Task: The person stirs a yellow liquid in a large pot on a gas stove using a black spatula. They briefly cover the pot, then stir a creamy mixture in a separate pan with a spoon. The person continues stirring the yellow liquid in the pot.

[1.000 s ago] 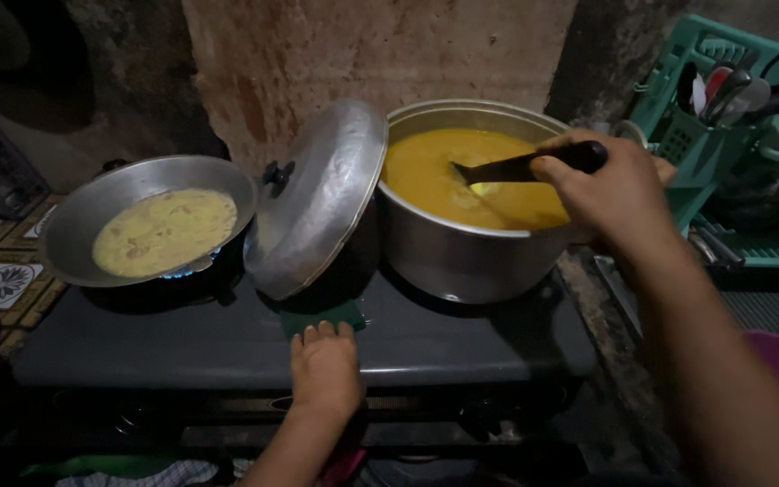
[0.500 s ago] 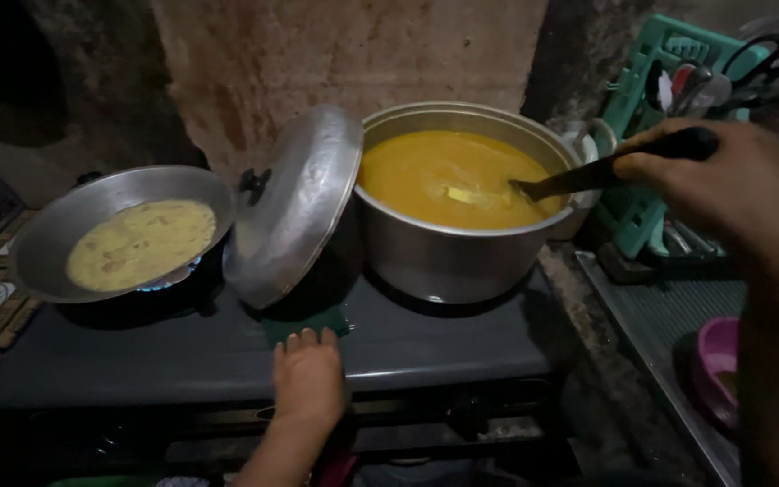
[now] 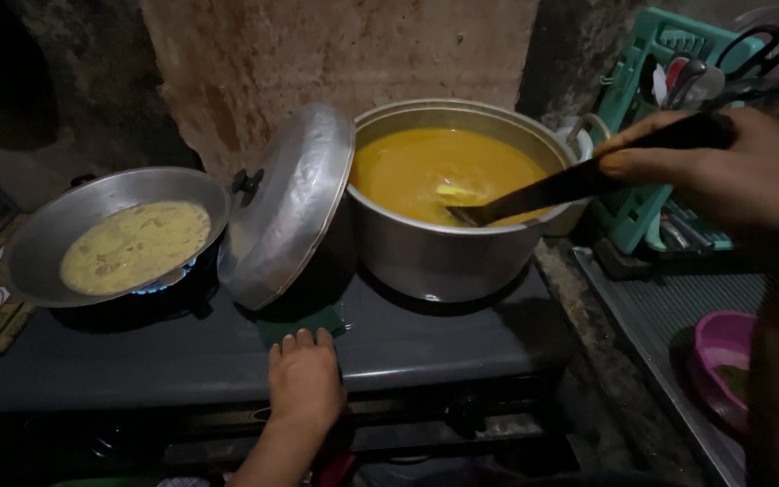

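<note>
Head view, looking down at the stove: at the far left sits the wide pan of pale yellow mix, a blue flame showing under its near edge. Next, the round lid leans tilted against the side of the big pot, knob facing the pan. My left hand lies flat on the stove's front edge, fingers loosely spread, holding nothing, fingertips touching a small green patch just below the lid. The pot stands right of centre, full of orange soup. My right hand grips the dark handle of the ladle. Its long axis runs from my hand at the upper right down and left over the rim, the far end dipped into the soup near the pot's middle. This hand is plainly the nearer one to the pot; the left is well apart from it
</note>
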